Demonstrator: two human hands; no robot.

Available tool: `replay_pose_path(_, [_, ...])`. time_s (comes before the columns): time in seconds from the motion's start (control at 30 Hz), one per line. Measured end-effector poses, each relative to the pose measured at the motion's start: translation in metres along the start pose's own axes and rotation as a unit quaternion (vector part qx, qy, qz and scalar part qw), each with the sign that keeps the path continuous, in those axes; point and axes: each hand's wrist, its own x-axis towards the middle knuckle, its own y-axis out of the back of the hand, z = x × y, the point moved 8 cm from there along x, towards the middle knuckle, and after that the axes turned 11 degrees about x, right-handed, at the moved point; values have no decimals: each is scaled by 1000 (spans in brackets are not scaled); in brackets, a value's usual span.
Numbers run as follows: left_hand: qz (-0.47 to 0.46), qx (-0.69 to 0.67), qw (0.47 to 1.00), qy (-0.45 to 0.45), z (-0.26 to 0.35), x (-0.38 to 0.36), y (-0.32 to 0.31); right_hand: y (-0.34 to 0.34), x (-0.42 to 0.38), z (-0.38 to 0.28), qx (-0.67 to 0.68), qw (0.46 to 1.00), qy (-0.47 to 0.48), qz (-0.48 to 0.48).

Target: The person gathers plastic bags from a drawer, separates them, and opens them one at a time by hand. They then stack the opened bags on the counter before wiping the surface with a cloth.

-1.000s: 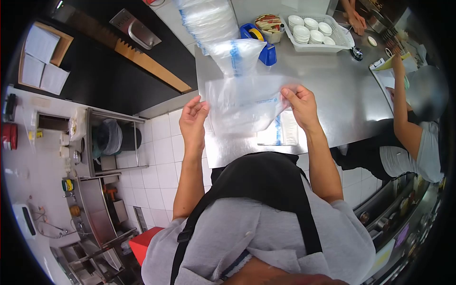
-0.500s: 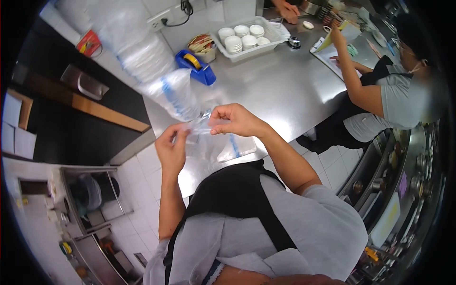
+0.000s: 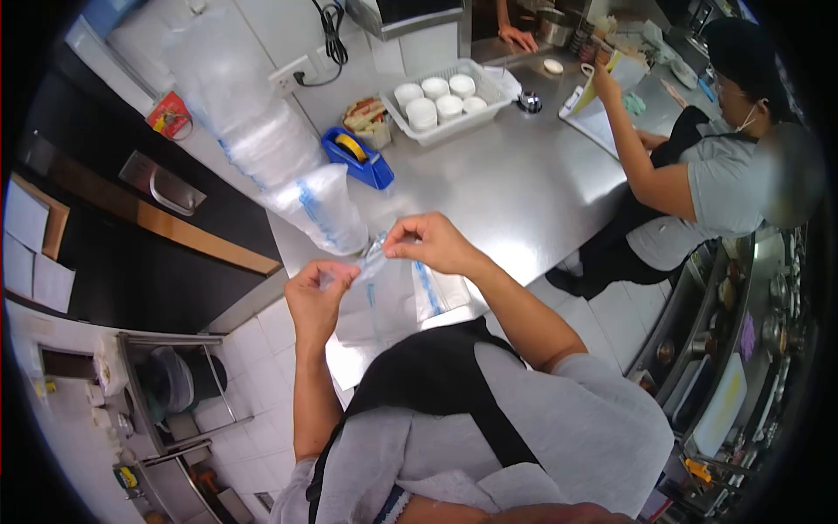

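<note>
Between my two hands a clear plastic bag (image 3: 377,301) hangs by its upper edge, over the near edge of the steel counter. My left hand (image 3: 319,293) pinches the edge on the left side. My right hand (image 3: 429,244) pinches it on the right, a little higher. Flat plastic bags with blue print (image 3: 447,295) lie on the counter just right of the hanging bag. Beyond my left hand leans a tall stack of clear cups in plastic sleeves (image 3: 319,205). A blue tape dispenser (image 3: 371,168) stands beside the stack.
A white basket of white cups (image 3: 428,131) and a tub of packets (image 3: 367,113) stand at the back of the steel counter (image 3: 497,192). At right, a co-worker (image 3: 655,179) holds a notepad (image 3: 596,122). Another person's hand (image 3: 518,37) rests at the far end.
The whole view has shifted. My hands still pinch the bag's edge, and the bag now hangs down flatter and more spread out below them.
</note>
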Motion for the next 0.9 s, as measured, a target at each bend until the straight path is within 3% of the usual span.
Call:
replay_pose_path(0.13, [-27,0,999,18,-6,1,1,-1,2,-2,-11,1000,-10,-16])
replay_pose_path(0.3, [-35,-36,998,-34,9,2,4,-6,2,1,17,998,-64,-19])
replay_pose_path(0.43, [-24,-11,999,-38,6,2,4,-16,0,-15,78,997,-22,5])
replay_pose_path(0.53, [-34,-30,999,-29,0,-1,-1,-19,1,-17,-12,999,7,-30])
replay_pose_path(0.77, [-6,-49,998,-42,21,-4,-3,-23,4,-4,42,997,-43,-45])
replay_pose_path(0.9, [-7,35,996,-80,21,-3,0,-34,2,-18,0,998,-12,-56])
